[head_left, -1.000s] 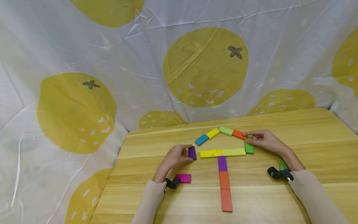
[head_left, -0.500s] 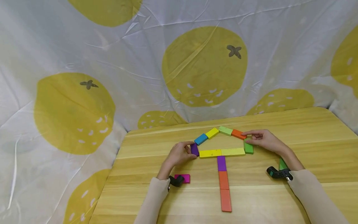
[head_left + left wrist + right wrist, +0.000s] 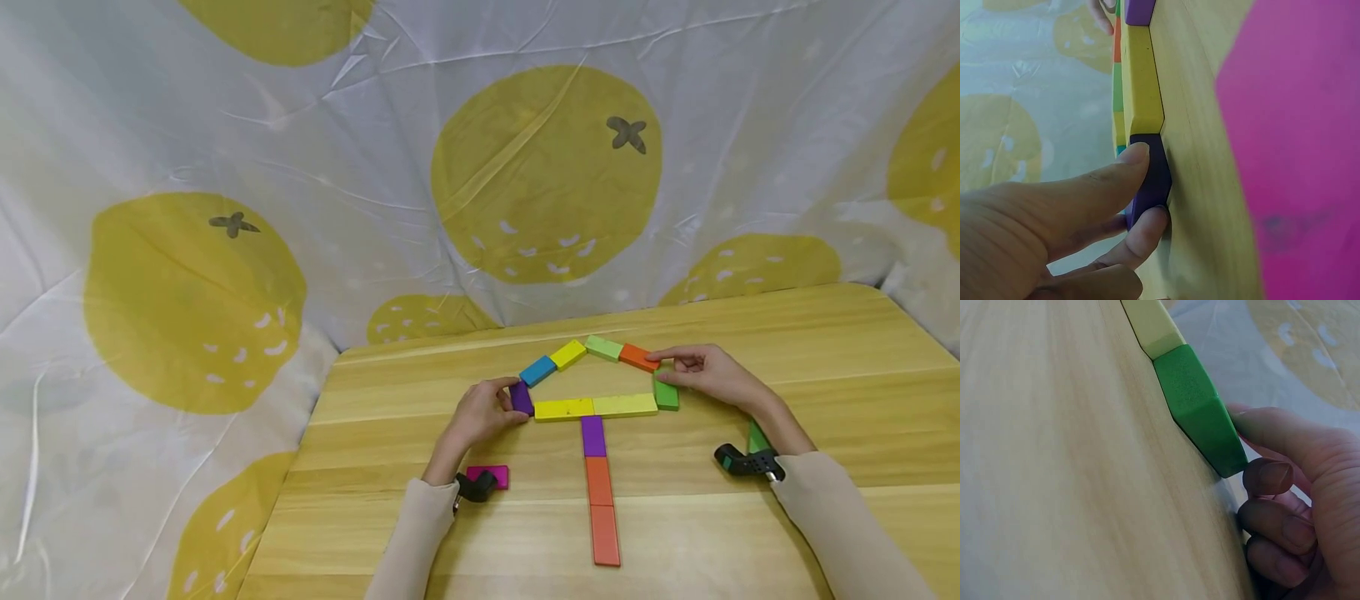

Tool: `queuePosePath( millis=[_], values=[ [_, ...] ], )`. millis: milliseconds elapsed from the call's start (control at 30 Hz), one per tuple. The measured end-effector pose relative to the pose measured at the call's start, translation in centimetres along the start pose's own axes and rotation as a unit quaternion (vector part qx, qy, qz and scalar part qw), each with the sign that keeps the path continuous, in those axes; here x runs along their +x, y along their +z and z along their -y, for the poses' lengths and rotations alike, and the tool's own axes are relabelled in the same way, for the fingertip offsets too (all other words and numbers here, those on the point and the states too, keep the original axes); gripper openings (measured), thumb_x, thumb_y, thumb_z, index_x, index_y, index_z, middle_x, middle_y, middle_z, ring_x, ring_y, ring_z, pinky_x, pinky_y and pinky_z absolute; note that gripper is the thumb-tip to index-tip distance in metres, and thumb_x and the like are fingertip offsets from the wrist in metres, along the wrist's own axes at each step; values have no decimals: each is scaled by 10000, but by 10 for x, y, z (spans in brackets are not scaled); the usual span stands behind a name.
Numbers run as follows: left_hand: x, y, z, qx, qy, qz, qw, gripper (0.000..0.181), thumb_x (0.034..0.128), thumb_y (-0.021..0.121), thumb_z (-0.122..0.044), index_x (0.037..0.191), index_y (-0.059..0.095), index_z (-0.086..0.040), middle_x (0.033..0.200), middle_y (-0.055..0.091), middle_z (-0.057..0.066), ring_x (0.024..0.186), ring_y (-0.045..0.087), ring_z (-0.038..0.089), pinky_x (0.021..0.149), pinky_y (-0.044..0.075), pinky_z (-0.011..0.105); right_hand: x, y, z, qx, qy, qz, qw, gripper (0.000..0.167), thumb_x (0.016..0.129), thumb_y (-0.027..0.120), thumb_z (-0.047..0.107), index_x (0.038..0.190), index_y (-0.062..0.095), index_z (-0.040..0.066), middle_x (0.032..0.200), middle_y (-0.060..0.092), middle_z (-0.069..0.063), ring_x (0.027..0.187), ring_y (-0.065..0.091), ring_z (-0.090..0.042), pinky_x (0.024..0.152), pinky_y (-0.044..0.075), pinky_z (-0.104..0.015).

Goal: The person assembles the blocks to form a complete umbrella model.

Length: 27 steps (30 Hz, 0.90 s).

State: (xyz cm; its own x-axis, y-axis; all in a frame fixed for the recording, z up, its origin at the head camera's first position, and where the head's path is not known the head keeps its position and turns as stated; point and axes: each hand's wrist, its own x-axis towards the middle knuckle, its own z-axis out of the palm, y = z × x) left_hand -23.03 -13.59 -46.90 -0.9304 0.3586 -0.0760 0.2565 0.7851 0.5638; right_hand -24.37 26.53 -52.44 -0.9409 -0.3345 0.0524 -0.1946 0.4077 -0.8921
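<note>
My left hand pinches a dark purple block between thumb and fingers at the left end of a yellow block. In the left wrist view the dark purple block meets that yellow block's end. My right hand holds the upper end of a green block at its thumb, with the index fingertip at an orange block. The right wrist view has the green block touching a pale yellow block, my other fingers curled beside it.
Blue, yellow and light green blocks continue the arch. Below the yellow row run a purple block and two coral blocks. A magenta block lies under the left wrist; a green piece lies by the right wrist.
My left hand has moved the dark purple block right and slightly away from me, up to the blue block and the yellow row's end. The right hand has stayed in place.
</note>
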Motion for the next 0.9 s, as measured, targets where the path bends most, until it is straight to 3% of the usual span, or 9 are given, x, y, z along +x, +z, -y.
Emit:
queuePosePath(
  millis=[333, 533, 900],
  values=[
    [-2, -2, -2, -39, -8, -11, 10000, 600, 876, 847, -225, 1395, 630, -18, 863, 698, 55, 749, 557, 134, 695, 415, 240, 0, 0, -1, 15, -18, -3, 10000, 416, 967, 746, 238, 1345, 686, 74, 769, 501, 2, 615, 410, -85, 582, 378, -265],
    [-4, -4, -3, 129, -17, -124, 9998, 564, 876, 845, -203, 1370, 651, -12, 881, 734, 56, 786, 584, 138, 780, 468, 293, 0, 0, 1, 66, 3, -3, 10000, 425, 966, 748, 240, 1350, 682, 72, 769, 501, -2, 614, 407, -85, 586, 380, -266],
    [-4, -2, -3, 134, 6, -88, 9999, 553, 876, 843, -177, 1366, 655, -5, 905, 743, 68, 796, 592, 138, 744, 454, 255, -1, 0, 0, 4, -63, -64, 10000, 406, 977, 734, 226, 1338, 684, 46, 774, 514, 5, 621, 428, -88, 584, 389, -267]
  ],
)
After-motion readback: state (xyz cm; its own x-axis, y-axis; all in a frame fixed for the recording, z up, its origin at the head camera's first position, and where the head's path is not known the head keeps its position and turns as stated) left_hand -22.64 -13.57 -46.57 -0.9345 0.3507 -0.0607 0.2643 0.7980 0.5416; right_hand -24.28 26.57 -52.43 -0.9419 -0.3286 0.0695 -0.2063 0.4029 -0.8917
